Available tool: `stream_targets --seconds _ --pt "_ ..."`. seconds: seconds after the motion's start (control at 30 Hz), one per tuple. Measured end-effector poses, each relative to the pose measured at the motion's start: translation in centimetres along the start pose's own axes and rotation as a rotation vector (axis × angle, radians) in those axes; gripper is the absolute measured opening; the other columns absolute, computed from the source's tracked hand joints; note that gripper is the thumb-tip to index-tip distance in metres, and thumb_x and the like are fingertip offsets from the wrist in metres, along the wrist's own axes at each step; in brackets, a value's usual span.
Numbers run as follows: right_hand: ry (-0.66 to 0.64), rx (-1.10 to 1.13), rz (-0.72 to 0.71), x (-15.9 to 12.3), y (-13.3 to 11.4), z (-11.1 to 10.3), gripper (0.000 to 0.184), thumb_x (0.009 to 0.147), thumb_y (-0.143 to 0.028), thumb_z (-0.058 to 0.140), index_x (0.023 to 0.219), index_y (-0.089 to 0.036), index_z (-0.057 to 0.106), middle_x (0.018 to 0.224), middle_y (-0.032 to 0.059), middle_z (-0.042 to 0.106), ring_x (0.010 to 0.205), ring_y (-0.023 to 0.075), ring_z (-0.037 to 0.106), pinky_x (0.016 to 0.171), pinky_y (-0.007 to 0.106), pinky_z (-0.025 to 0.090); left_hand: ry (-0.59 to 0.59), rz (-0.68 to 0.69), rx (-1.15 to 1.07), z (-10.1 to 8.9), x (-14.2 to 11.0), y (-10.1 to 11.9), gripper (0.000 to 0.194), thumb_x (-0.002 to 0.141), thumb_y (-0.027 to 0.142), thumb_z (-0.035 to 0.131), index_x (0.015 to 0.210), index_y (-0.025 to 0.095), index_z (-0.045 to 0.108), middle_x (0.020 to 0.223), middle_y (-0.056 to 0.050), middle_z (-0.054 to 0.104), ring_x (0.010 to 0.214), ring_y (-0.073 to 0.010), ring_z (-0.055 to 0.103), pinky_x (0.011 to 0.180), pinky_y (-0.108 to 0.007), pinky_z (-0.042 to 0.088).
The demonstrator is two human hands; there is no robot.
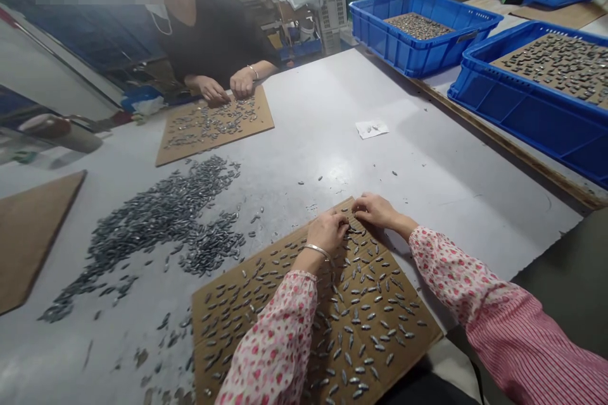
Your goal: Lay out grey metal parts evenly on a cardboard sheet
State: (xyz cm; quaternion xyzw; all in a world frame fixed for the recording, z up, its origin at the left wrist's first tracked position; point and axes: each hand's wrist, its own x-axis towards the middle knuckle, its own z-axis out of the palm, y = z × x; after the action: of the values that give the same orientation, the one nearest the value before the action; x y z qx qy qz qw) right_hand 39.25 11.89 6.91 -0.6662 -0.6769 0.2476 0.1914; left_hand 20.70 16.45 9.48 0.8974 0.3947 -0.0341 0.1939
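A brown cardboard sheet [380, 354] lies at the table's near edge, covered with small grey spindle-shaped metal pieces [365, 307] spread out singly. Over its far corner, my left hand [327, 232] has its fingers curled and pinched close to the surface. Just to the right, my right hand [377, 210] reaches in from the side, thumb and fingertips pressed together by the corner. Metal pieces lie right at the fingertips of both hands, but whatever is inside each pinch is too small to make out. My left forearm hides part of the sheet.
A heap of metal pieces [156, 215] lies on the white table [313, 107]. Across it, a person's hands [228, 85] work over another cardboard sheet [190, 150]. Blue crates [408, 54] stand at right; a paper scrap [372, 130] and a brown board [33, 234] also lie there.
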Motion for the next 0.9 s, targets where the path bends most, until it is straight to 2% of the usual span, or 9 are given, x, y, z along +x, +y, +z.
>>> stream_targets --seconds 0.23,0.33,0.47,0.67,0.9 --pt "0.005 -0.072 0.015 -0.1 -0.3 0.7 0.009 0.084 -0.027 0.062 0.088 -0.021 0.067 0.089 0.0022 0.06 0.082 0.0141 0.055 0.066 0.023 0.035 0.064 -0.116 0.04 0.3 0.1 0.5 0.019 0.087 0.028 0.052 0.093 0.024 0.069 0.096 -0.005 0.064 0.091 -0.0187 0.059 0.074 -0.027 0.044" --pt "0.025 -0.038 0.009 -0.7 -0.8 0.8 0.01 0.085 -0.026 0.06 0.088 -0.019 0.066 0.089 0.0024 0.06 0.081 0.0132 0.055 0.068 0.023 0.036 0.109 -0.118 0.008 0.6 -0.1 0.3 0.018 0.087 0.027 0.051 0.096 0.024 0.067 0.096 -0.005 0.064 0.09 -0.0184 0.059 0.075 -0.028 0.044" --pt "0.009 -0.008 -0.069 -1.4 -1.6 1.0 0.01 0.085 -0.026 0.059 0.089 -0.02 0.066 0.09 0.0021 0.061 0.082 0.0129 0.056 0.067 0.022 0.036 0.144 -0.11 -0.074 0.7 -0.6 -0.4 0.016 0.085 0.027 0.053 0.093 0.023 0.066 0.093 -0.004 0.064 0.087 -0.0176 0.06 0.075 -0.027 0.044" --pt "-0.022 -0.232 -0.05 -1.9 -3.1 0.7 0.015 0.086 -0.032 0.057 0.086 -0.02 0.065 0.094 0.0044 0.065 0.085 0.0168 0.057 0.068 0.026 0.036 0.081 -0.03 -0.043 0.2 -1.4 0.0 0.02 0.086 0.026 0.052 0.097 0.025 0.069 0.091 -0.004 0.063 0.088 -0.0176 0.06 0.076 -0.026 0.044" --pt "-0.095 -0.378 0.006 -2.1 -3.7 -0.3 0.018 0.087 -0.027 0.05 0.088 -0.019 0.066 0.097 0.0078 0.066 0.091 0.0197 0.058 0.073 0.028 0.038 0.093 -0.049 0.01 0.9 -1.5 0.2 0.023 0.089 0.028 0.047 0.096 0.026 0.069 0.093 -0.004 0.063 0.089 -0.0171 0.061 0.075 -0.026 0.044"
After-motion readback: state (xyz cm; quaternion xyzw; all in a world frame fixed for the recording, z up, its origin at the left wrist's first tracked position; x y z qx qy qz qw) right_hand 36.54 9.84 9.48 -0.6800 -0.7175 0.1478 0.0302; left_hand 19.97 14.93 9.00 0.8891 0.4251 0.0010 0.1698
